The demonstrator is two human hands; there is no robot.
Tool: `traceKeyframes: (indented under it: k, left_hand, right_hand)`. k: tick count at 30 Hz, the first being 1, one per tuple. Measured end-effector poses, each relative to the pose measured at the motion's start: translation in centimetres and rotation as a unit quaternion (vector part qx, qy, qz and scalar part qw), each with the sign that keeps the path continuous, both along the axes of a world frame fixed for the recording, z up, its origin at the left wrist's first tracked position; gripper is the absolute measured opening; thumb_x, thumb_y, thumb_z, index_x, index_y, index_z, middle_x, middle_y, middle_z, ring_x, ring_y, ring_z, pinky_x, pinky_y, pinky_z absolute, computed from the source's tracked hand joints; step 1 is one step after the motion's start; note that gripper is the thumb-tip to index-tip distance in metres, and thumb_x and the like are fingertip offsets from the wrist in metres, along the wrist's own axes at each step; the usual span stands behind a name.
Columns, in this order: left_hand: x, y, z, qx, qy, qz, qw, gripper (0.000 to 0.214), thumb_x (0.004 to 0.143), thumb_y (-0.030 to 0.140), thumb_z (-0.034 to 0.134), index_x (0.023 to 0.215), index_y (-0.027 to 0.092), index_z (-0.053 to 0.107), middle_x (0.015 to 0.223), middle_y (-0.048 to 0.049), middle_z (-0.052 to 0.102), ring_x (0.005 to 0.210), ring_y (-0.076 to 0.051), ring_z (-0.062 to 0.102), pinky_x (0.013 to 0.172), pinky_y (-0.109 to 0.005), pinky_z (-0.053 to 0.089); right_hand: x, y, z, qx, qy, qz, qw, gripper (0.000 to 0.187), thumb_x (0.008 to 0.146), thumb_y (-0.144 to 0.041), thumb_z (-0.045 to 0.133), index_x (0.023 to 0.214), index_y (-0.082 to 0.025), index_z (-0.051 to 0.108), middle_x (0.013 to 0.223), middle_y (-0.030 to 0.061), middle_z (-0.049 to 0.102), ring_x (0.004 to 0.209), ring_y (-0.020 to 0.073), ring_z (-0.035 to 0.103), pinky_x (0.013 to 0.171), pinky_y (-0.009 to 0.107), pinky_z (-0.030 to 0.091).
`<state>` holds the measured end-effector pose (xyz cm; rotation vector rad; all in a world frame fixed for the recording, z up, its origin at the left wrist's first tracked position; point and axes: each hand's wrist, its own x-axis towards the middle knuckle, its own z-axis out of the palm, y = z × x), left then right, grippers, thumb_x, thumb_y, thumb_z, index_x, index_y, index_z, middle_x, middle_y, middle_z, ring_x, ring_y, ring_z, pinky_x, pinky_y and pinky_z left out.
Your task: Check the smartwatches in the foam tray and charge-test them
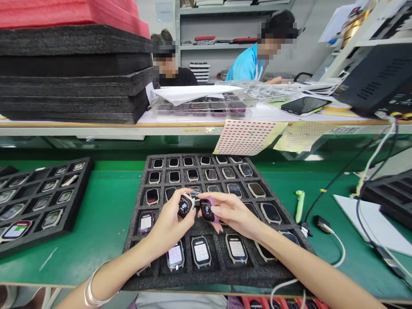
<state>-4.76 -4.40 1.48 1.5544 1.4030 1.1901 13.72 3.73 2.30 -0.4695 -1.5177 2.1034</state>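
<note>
My left hand point(175, 216) grips a smartwatch point(186, 205) with a light case and a lit dark face. In my right hand point(230, 210) is a second smartwatch point(206, 209), purple-edged, its screen also lit. The two watches are held close together above a black foam tray point(135, 234). Rows of watch bodies without straps lie in the tray's compartments. Several in the near rows, such as the watch point(201, 251) below my hands, show a white grid on screen. My hands and forearms hide part of the tray.
Another foam tray of watches point(72, 214) lies at left on the green bench point(106, 206). At right are a green pen point(299, 206), cables and a white sheet point(370, 219). Stacked black foam point(74, 81) and a phone point(305, 105) sit on the shelf; two people work behind.
</note>
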Motion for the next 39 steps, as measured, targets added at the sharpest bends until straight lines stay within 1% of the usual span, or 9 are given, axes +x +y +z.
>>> traceKeyframes:
  k: [4, 8, 13, 23, 25, 28, 30, 35, 39]
  left_hand:
    - [0.0, 0.0, -0.1, 0.01, -0.009, 0.011, 1.0, 0.038, 0.088, 0.02, 0.05, 0.124, 0.024, 0.04, 0.111, -0.0022, 0.056, 0.098, -0.016, 0.054, 0.087, -0.027, 0.041]
    - [-0.1, 0.1, 0.0, 0.003, -0.003, 0.012, 1.0, 0.038, 0.087, 0.02, 0.05, 0.124, 0.023, 0.04, 0.109, -0.0024, 0.057, 0.095, -0.016, 0.055, 0.084, -0.026, 0.042]
    - [-0.2, -0.1, 0.4, 0.02, 0.001, 0.043, 0.999, 0.039, 0.086, 0.018, 0.052, 0.124, 0.024, 0.042, 0.123, -0.004, 0.055, 0.112, -0.019, 0.051, 0.092, -0.028, 0.039]
    - [-0.2, -0.1, 0.0, 0.004, -0.008, 0.028, 1.0, 0.039, 0.086, 0.021, 0.053, 0.124, 0.023, 0.043, 0.112, -0.0036, 0.058, 0.099, -0.018, 0.056, 0.088, -0.03, 0.042]
    - [-0.2, 0.1, 0.0, -0.009, -0.036, 0.031, 0.999, 0.042, 0.084, 0.024, 0.057, 0.124, 0.023, 0.043, 0.108, -0.0037, 0.058, 0.097, -0.019, 0.057, 0.086, -0.031, 0.044]
    - [-0.2, 0.4, 0.4, -0.054, -0.119, 0.011, 0.991, 0.048, 0.079, 0.028, 0.064, 0.122, 0.021, 0.043, 0.102, -0.0039, 0.058, 0.085, -0.018, 0.059, 0.069, -0.029, 0.05]
    - [-0.2, 0.4, 1.0, -0.083, -0.185, -0.004, 0.979, 0.044, 0.079, 0.027, 0.064, 0.118, 0.019, 0.045, 0.098, -0.0045, 0.059, 0.079, -0.017, 0.06, 0.062, -0.027, 0.051]
    - [-0.8, -0.1, 1.9, -0.127, -0.317, 0.0, 0.94, 0.033, 0.082, 0.024, 0.057, 0.114, 0.018, 0.05, 0.099, -0.0075, 0.066, 0.095, -0.022, 0.063, 0.075, -0.033, 0.053]
    - [-1.6, -0.5, 1.3, -0.153, -0.343, -0.012, 0.927, 0.037, 0.083, 0.018, 0.052, 0.12, 0.018, 0.047, 0.105, -0.0085, 0.067, 0.101, -0.024, 0.063, 0.084, -0.038, 0.052]
  right_hand:
    - [0.0, 0.0, 0.0, -0.001, 0.001, 0.001, 1.0, 0.043, 0.081, -0.031, 0.071, 0.119, -0.013, 0.062, 0.09, 0.0115, 0.068, 0.053, 0.0109, 0.057, 0.047, 0.022, 0.047]
    - [0.1, -0.1, 0.0, -0.001, 0.0, -0.004, 1.0, 0.045, 0.081, -0.031, 0.071, 0.121, -0.013, 0.06, 0.09, 0.0116, 0.069, 0.053, 0.0111, 0.058, 0.047, 0.023, 0.047]
    - [0.2, -0.3, 0.1, 0.009, -0.008, -0.011, 1.0, 0.044, 0.082, -0.032, 0.069, 0.121, -0.013, 0.061, 0.089, 0.0114, 0.069, 0.051, 0.0096, 0.057, 0.047, 0.021, 0.047]
    - [0.1, -0.3, 0.2, -0.011, -0.01, -0.009, 1.0, 0.044, 0.083, -0.028, 0.068, 0.123, -0.012, 0.059, 0.089, 0.0114, 0.069, 0.052, 0.0104, 0.058, 0.047, 0.021, 0.048]
    - [0.1, -0.3, 0.1, -0.027, -0.006, -0.007, 1.0, 0.047, 0.084, -0.028, 0.067, 0.126, -0.012, 0.056, 0.09, 0.0113, 0.069, 0.054, 0.0116, 0.06, 0.049, 0.023, 0.049]
    - [-0.1, -0.2, -0.1, -0.054, 0.001, 0.004, 0.999, 0.045, 0.086, -0.028, 0.064, 0.126, -0.011, 0.053, 0.087, 0.0101, 0.068, 0.057, 0.0139, 0.063, 0.05, 0.024, 0.049]
    - [-0.2, -0.1, -0.3, -0.066, 0.0, 0.013, 0.998, 0.042, 0.086, -0.03, 0.063, 0.123, -0.01, 0.054, 0.088, 0.011, 0.068, 0.059, 0.0147, 0.063, 0.05, 0.023, 0.049]
    - [-0.3, 0.0, -0.5, -0.057, -0.034, -0.001, 0.998, 0.042, 0.083, -0.028, 0.064, 0.121, -0.014, 0.053, 0.097, 0.0111, 0.066, 0.062, 0.0144, 0.064, 0.047, 0.021, 0.048]
    - [-0.2, 0.1, -0.6, -0.016, -0.065, -0.029, 0.997, 0.05, 0.083, -0.023, 0.062, 0.13, -0.016, 0.048, 0.095, 0.0096, 0.066, 0.059, 0.0143, 0.066, 0.041, 0.018, 0.046]
